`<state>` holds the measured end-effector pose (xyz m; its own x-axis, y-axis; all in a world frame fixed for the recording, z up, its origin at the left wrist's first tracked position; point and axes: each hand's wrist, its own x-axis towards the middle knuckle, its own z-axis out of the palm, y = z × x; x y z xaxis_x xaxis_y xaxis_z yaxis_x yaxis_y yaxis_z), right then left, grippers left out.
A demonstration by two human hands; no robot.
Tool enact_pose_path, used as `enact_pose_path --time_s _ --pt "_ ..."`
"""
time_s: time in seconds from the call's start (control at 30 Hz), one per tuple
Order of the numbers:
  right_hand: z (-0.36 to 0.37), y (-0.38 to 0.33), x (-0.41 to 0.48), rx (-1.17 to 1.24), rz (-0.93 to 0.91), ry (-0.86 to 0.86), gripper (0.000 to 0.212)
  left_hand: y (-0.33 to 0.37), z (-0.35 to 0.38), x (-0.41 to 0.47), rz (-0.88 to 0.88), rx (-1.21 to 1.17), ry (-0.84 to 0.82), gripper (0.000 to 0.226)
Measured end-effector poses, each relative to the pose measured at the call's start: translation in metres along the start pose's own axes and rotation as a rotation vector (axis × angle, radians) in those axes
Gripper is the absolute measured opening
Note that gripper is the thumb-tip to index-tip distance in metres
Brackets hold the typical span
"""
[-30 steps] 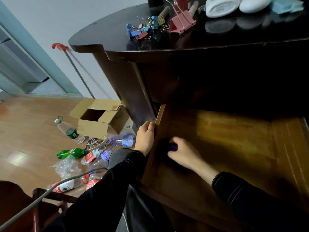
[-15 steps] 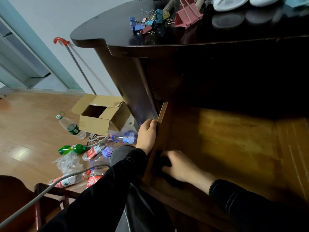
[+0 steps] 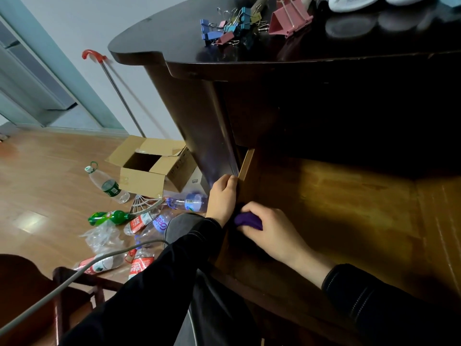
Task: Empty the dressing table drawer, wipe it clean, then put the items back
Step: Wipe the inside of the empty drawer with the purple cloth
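Observation:
The wooden drawer (image 3: 349, 208) is pulled out under the dark dressing table top (image 3: 174, 43), and its floor is bare. My left hand (image 3: 223, 198) grips the drawer's left side wall. My right hand (image 3: 272, 233) is inside the drawer at its near left corner, closed on a purple cloth (image 3: 248, 221) pressed against the left wall. Several coloured binder clips (image 3: 229, 27) and a large pink clip (image 3: 290, 17) lie on the table top, with white round cases (image 3: 354, 1) behind them.
On the wooden floor to the left are an open cardboard box (image 3: 152, 168), several plastic bottles (image 3: 109, 186) and a plastic bag (image 3: 102, 236). A red-handled pole (image 3: 114, 88) leans on the wall. A dark wooden chair (image 3: 37, 295) stands at lower left.
My right hand slid the purple cloth along the drawer's left side, toward the near corner and then slightly back. My left hand stayed on the side wall. The view dipped a little.

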<state>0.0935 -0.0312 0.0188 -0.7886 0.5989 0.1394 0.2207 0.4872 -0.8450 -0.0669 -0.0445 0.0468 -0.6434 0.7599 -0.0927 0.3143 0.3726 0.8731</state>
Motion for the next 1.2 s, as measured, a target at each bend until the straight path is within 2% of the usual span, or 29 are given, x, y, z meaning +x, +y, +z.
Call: enact_pose_path --time_s 0.07,0.17,0.33,0.5,0.67,0.73,0.83,1.0,1.2 --pt "0.005 0.000 -0.002 -0.023 -0.013 -0.013 0.019 0.000 0.000 0.000 0.001 0.010 0.009 0.031" --pt "0.010 0.003 -0.004 -0.115 0.049 -0.130 0.019 -0.001 -0.001 0.000 0.003 0.021 0.006 0.031" --pt "0.008 -0.001 -0.004 -0.054 -0.020 0.020 0.022 0.000 0.001 0.001 -0.010 0.000 0.008 0.032" --pt "0.012 0.002 -0.008 -0.107 0.059 -0.121 0.018 -0.001 0.000 0.000 -0.003 0.007 0.012 0.031" --pt "0.008 -0.003 -0.005 -0.050 -0.011 -0.014 0.020 0.000 0.001 0.001 -0.019 0.005 0.013 0.032" --pt "0.011 -0.004 -0.008 -0.036 0.000 -0.051 0.019 0.000 0.001 0.001 -0.014 0.013 0.016 0.032" --pt "0.015 -0.001 -0.011 -0.149 0.078 -0.169 0.023 -0.002 0.000 0.000 -0.005 0.026 0.012 0.032" --pt "0.012 -0.006 -0.013 -0.055 0.000 -0.088 0.015 0.000 0.000 0.000 -0.006 0.036 0.013 0.033" --pt "0.015 -0.004 -0.014 -0.135 0.073 -0.192 0.015 0.002 -0.001 -0.003 -0.001 0.049 0.013 0.033"
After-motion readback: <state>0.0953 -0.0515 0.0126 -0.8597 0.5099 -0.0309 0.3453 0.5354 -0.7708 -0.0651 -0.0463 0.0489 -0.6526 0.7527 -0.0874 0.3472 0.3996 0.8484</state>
